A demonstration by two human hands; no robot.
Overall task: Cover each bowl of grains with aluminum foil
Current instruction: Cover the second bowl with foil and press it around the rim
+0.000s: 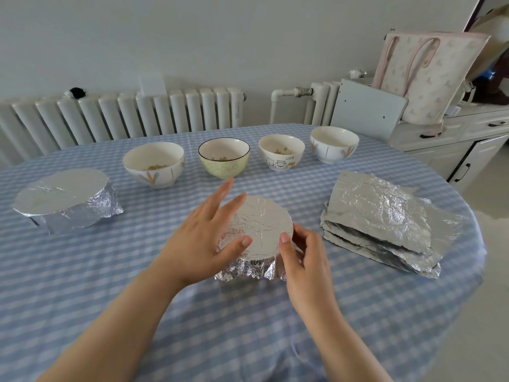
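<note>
A foil-wrapped bowl (261,230) stands in the middle of the table in front of me. My left hand (203,238) lies flat against its left side, fingers straight, thumb on the foil top. My right hand (303,255) curls round its right rim, thumb on top. Another foil-covered bowl (63,199) sits at the far left. Several uncovered bowls line the back: a white one with leaf pattern (154,164), a green one (223,157), a cat-print one (281,155) and a white one (334,144). A stack of foil sheets (385,216) lies to the right.
The round table carries a blue checked cloth (248,326). Its right edge drops off close behind the foil stack. A white radiator (124,114) runs along the wall behind, and a white cabinet (454,139) with a tote bag stands at the back right.
</note>
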